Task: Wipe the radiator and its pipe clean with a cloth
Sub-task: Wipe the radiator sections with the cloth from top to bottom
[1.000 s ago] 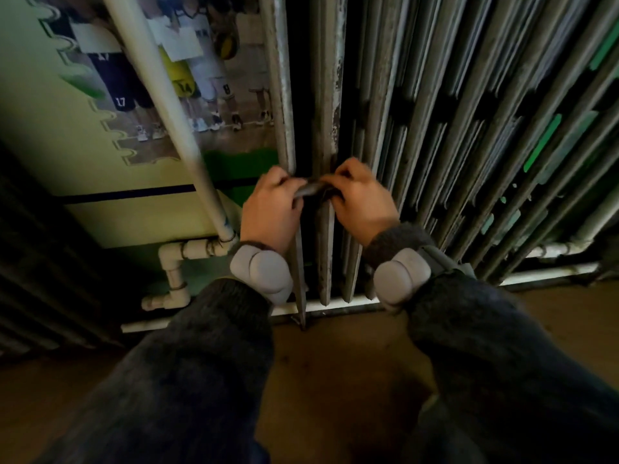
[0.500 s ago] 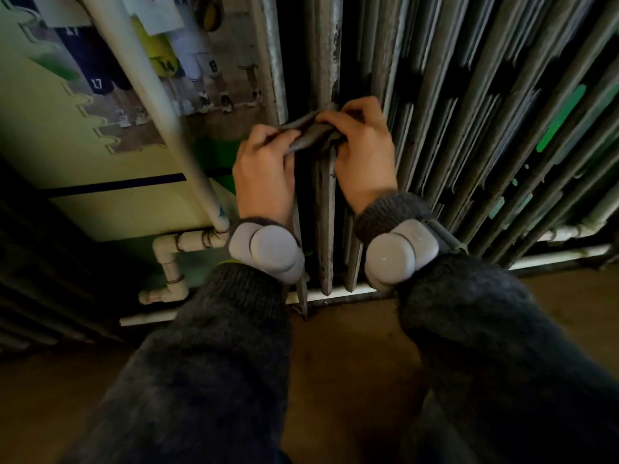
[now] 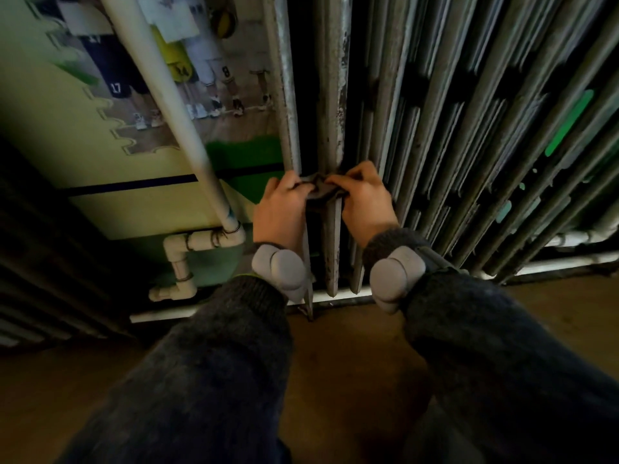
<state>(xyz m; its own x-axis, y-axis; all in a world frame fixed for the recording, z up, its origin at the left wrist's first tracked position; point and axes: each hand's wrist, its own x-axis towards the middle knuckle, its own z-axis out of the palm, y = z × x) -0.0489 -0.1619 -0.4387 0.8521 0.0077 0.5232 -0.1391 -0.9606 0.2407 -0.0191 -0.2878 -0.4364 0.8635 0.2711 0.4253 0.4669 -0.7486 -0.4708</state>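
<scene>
A tall radiator [image 3: 435, 128] of grey, worn vertical fins fills the upper right. A dark grey cloth [image 3: 320, 189] is wrapped around one fin [image 3: 333, 95] near its lower part. My left hand [image 3: 279, 209] grips the cloth's left end and my right hand [image 3: 363, 202] grips its right end, one on each side of the fin. A white pipe [image 3: 167, 105] runs down diagonally left of the radiator to an elbow joint [image 3: 177, 249] near the floor.
A wall poster [image 3: 140, 78] showing players' legs hangs behind the pipe. A white horizontal pipe [image 3: 552, 262] runs along the wall base under the radiator. Brown floor [image 3: 335, 363] lies below. Dark slats [image 3: 40, 262] stand at the far left.
Both hands slid the cloth up the fin half a second ago and have now pulled it back down to the lower part.
</scene>
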